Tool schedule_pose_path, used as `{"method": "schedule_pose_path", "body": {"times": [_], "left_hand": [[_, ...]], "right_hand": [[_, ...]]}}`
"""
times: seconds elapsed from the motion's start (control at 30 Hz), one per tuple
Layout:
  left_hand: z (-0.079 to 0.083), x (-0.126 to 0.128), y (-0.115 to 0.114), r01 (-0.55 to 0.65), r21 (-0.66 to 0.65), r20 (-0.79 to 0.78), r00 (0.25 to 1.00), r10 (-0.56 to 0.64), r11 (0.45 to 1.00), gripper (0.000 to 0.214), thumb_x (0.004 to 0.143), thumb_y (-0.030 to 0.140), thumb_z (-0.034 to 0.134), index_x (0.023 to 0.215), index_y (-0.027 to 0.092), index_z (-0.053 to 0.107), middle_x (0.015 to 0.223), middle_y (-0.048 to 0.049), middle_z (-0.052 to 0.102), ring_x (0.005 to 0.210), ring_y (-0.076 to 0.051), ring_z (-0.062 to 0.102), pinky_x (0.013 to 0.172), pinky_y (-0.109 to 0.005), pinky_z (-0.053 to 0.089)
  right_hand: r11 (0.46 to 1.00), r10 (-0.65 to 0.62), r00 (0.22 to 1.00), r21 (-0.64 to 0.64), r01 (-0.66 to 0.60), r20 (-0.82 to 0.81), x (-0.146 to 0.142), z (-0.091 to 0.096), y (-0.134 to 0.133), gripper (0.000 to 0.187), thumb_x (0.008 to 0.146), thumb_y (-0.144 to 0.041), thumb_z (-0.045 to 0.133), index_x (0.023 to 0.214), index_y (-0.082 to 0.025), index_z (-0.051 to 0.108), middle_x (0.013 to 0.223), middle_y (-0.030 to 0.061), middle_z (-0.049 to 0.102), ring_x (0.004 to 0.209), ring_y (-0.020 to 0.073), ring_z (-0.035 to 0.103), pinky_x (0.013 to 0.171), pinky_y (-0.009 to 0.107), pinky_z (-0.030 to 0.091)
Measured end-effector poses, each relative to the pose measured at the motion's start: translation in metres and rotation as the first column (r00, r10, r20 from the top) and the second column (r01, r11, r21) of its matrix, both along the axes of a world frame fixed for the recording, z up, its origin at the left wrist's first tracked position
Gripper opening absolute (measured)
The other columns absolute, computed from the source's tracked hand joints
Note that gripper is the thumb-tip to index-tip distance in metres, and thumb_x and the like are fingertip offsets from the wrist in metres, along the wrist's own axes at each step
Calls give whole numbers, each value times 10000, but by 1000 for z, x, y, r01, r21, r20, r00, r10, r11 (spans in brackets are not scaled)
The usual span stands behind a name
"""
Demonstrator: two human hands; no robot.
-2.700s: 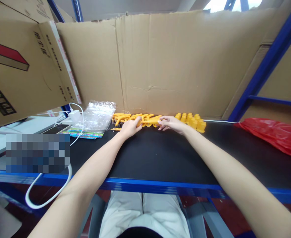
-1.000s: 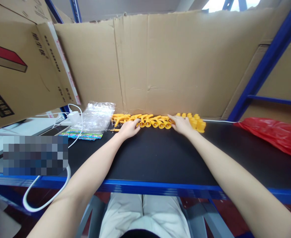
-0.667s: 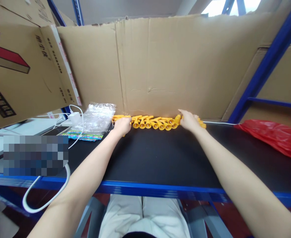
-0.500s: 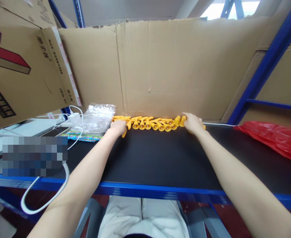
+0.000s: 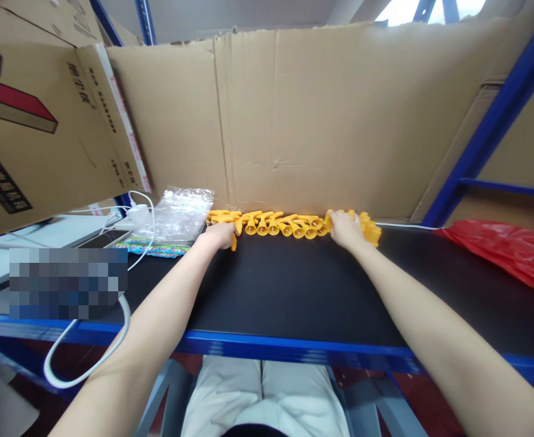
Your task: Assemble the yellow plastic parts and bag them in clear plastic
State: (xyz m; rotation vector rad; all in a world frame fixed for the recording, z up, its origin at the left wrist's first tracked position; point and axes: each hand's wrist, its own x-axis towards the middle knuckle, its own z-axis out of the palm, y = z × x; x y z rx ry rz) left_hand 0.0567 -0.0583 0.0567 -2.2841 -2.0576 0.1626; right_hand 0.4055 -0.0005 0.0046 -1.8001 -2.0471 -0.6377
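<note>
A row of yellow pieces with flared, bell-like open ends (image 5: 287, 228) lies along the back of the black tabletop, against the cardboard. My left hand (image 5: 220, 234) is closed at the row's left end, with a yellow piece (image 5: 234, 241) poking out below its fingers. At the other end, my right hand (image 5: 347, 230) is curled over the yellow pieces, its fingertips partly hidden among them. More yellow pieces (image 5: 371, 229) are bunched just right of that hand, bell ends turned away from me.
Left of the row lie a clear plastic bag (image 5: 180, 212), a colourful packet (image 5: 158, 247) and a white charger (image 5: 138, 213) with cables. A red plastic bag (image 5: 499, 249) rests on the right. Cardboard (image 5: 321, 121) stands behind; a blue rail (image 5: 294, 349) edges the table.
My right hand has shifted slightly left along the row, uncovering the yellow pieces on its right. My left hand stays at the left end, turned a little. The view has shifted slightly.
</note>
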Motion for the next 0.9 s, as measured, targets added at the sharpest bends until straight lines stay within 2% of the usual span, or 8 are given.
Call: {"method": "schedule_pose_path", "body": {"times": [0.1,0.2,0.33,0.43,0.57,0.67,0.77,0.9], "left_hand": [[-1,-2,3,31,47,54,998,-33,998,489,703,156,613,1182,170,514,1189,-140,603,1094,-273,569,867,-326,459],[1,-1,2,45,94,100,993,-54,995,505,718,169,589,1209,149,473,1150,-155,618,1053,-274,588,838,-331,462],[4,3,0,111,203,138,980,-140,973,591,725,189,535,1299,165,394,1127,-143,632,1012,-266,607,795,-329,469],[5,5,0,137,263,128,976,-176,955,555,738,261,514,1286,208,444,1146,-117,629,1034,-266,598,816,-338,463],[7,8,-1,98,311,113,984,-139,945,440,740,313,505,1166,215,553,1087,-98,652,1008,-265,607,809,-335,463],[11,11,-4,68,381,118,985,-122,922,424,747,319,503,1156,216,548,1044,-97,659,985,-265,613,781,-329,467],[14,14,-8,21,436,157,983,-99,900,398,771,329,495,1144,196,532,999,-109,660,953,-267,621,759,-331,466],[16,16,-9,-45,489,247,965,-89,871,392,832,384,465,1167,182,481,965,-100,663,924,-237,626,778,-318,455]], "right_hand": [[998,-49,998,30,50,-33,-5,7,-6,352,857,-185,346,1114,-132,581,1102,145,607,1073,274,513,923,461,337],[999,-50,997,17,51,-61,-9,12,-11,303,864,-213,359,1003,-153,622,1086,140,597,1047,278,516,856,425,374],[998,-53,993,27,56,-104,-10,14,-12,284,853,-221,384,1013,-161,611,1130,142,572,1015,272,535,822,399,403],[996,-82,985,-40,77,-153,-8,14,-9,269,833,-221,419,1018,-168,608,1107,132,588,984,264,556,812,382,418],[995,-80,969,-82,62,-232,-3,15,-1,250,798,-209,472,995,-171,622,1077,111,621,970,237,573,815,339,431],[992,-86,952,-109,56,-294,1,18,5,239,772,-254,539,977,-177,636,1018,107,655,934,236,592,797,338,445],[977,-121,946,-204,61,-300,6,19,8,249,731,-315,613,947,-196,649,948,103,673,865,243,614,755,356,459],[992,-65,981,-116,44,-185,12,15,6,377,686,-477,662,972,-232,652,1014,115,651,934,298,605,806,437,438]]}}
